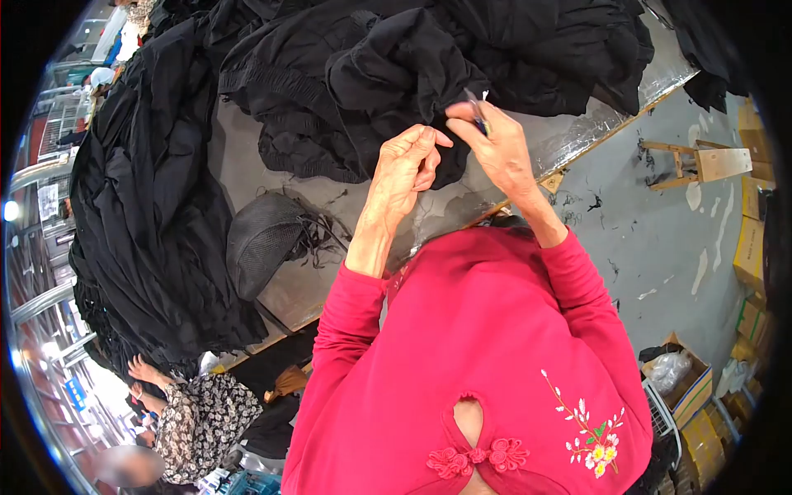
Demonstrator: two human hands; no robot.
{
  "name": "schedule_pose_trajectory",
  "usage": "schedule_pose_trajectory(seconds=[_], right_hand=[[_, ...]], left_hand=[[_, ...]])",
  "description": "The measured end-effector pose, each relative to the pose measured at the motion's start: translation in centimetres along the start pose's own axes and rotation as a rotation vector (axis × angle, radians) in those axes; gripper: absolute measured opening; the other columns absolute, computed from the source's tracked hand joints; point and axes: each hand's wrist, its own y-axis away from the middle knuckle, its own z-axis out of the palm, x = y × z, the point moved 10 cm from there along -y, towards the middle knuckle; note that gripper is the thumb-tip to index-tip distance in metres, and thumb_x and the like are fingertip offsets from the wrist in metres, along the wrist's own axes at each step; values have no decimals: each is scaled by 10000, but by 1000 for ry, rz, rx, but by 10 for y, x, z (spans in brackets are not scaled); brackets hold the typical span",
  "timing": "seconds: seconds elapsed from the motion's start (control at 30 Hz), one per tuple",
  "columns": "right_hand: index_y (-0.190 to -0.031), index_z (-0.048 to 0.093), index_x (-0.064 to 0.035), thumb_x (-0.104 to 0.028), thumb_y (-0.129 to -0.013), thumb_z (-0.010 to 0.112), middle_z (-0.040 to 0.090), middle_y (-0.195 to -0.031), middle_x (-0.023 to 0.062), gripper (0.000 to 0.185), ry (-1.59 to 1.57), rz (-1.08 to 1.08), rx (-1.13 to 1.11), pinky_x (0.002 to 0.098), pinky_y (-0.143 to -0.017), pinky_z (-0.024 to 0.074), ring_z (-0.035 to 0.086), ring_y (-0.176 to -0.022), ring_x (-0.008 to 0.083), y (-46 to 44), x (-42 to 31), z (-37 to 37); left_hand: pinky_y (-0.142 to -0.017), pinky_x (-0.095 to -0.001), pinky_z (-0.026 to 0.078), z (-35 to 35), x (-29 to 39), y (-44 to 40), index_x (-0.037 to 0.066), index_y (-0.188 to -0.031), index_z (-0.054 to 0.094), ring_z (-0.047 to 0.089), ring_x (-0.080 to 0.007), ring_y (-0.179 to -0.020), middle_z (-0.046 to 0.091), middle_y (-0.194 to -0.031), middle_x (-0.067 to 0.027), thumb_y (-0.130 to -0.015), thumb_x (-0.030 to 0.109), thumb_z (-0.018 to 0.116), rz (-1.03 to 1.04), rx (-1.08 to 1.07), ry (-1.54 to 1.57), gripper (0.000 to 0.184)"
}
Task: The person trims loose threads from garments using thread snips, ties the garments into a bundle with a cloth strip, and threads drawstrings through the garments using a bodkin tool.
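Observation:
My left hand (404, 169) is closed over the near edge of the black garments, its thumb and fingers pinched together. Whatever is between those fingertips is too small to make out. Close to its right, my right hand (499, 153) is wrapped around a pair of small thread snips (481, 120), with a bit of metal and blue showing and the rest hidden by the fingers. Beneath and beyond both hands lies a crumpled black garment (404, 70) with gathered bands.
More black garments (148, 190) heap on the left of the grey table (247, 153). A black mesh cap-like piece (266, 239) lies beside loose black threads. Another person (210, 412) reaches in at lower left. A wooden stool (701, 165) and cartons (751, 239) stand right.

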Motion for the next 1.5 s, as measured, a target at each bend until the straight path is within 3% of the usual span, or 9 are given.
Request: schedule_pose_trajectory(seconds=[0.13, 0.23, 0.37, 0.6, 0.77, 0.93, 1.03, 1.17, 1.5], right_hand=[[-916, 588, 13, -232, -847, 544, 559, -741, 12, 259, -127, 216, -82, 208, -581, 401, 495, -627, 88, 0, 20, 13], [-884, 586, -9, -416, -902, 392, 457, -625, -9, 451, -433, 607, -223, 198, -434, 227, 305, -497, 49, 33, 30, 18], [-762, 551, -43, -456, -874, 434, 418, -609, -24, 443, -491, 832, -531, 207, -443, 201, 280, -493, 47, 56, 45, 39], [-707, 517, -68, -447, -843, 481, 365, -602, -42, 405, -380, 727, -544, 211, -452, 184, 239, -500, 49, 33, 50, 47], [-758, 543, -61, -382, -858, 481, 329, -583, -67, 341, -298, 699, -465, 199, -444, 194, 225, -507, 34, 45, 50, 11], [-820, 576, -28, -208, -817, 570, 427, -623, -36, 180, -49, 498, -268, 194, -473, 281, 353, -553, 25, 29, 31, -31], [-860, 574, 7, -206, -825, 565, 487, -648, -14, 216, -3, 130, -279, 225, -564, 381, 444, -621, 61, 4, -1, -8], [-940, 580, 7, -160, -797, 598, 520, -698, 16, 221, 105, 10, -47, 249, -643, 410, 477, -671, 90, -23, 2, -4], [-911, 583, 1, -134, -724, 676, 530, -700, 38, 249, 7, 10, 44, 246, -593, 428, 496, -638, 107, -29, 4, 4]], left_hand=[[-373, -172, 181, 7, 0, 8, 9, -830, 567, 267, -19, -405, 434, -535, 25, -891, 276, 505, -1, -13, -40, 280], [-372, -169, 178, 6, -1, 14, 25, -830, 575, 259, -16, -400, 429, -532, 30, -894, 281, 498, 23, 24, -105, 275], [-371, -166, 168, 1, -1, 16, 37, -823, 580, 261, -11, -407, 431, -536, 36, -893, 284, 499, 64, 70, -185, 269], [-384, -163, 180, 1, 1, 17, 44, -794, 583, 282, -12, -431, 439, -538, 41, -886, 292, 508, 63, 46, -256, 275], [-440, -171, 312, 31, -18, 29, 32, -776, 577, 409, -27, -486, 462, -548, 33, -898, 238, 489, 10, -164, -386, 255], [-386, -201, 376, -11, 37, 13, -15, -830, 523, 436, -71, -474, 503, -669, -38, -820, 231, 615, 393, 512, -537, 263], [-388, -216, 372, -13, 21, -30, 10, -834, 554, 474, -90, -501, 524, -695, -35, -848, 220, 573, 161, 311, -283, 211], [-558, -214, 412, -15, 27, -44, 32, -817, 572, 506, -86, -674, 560, -756, -23, -881, 221, 531, 262, 191, -12, 203], [-597, -241, 400, -12, 27, -50, 58, -793, 545, 506, -108, -699, 549, -765, -14, -864, 268, 548, 255, -21, -5, 221]])
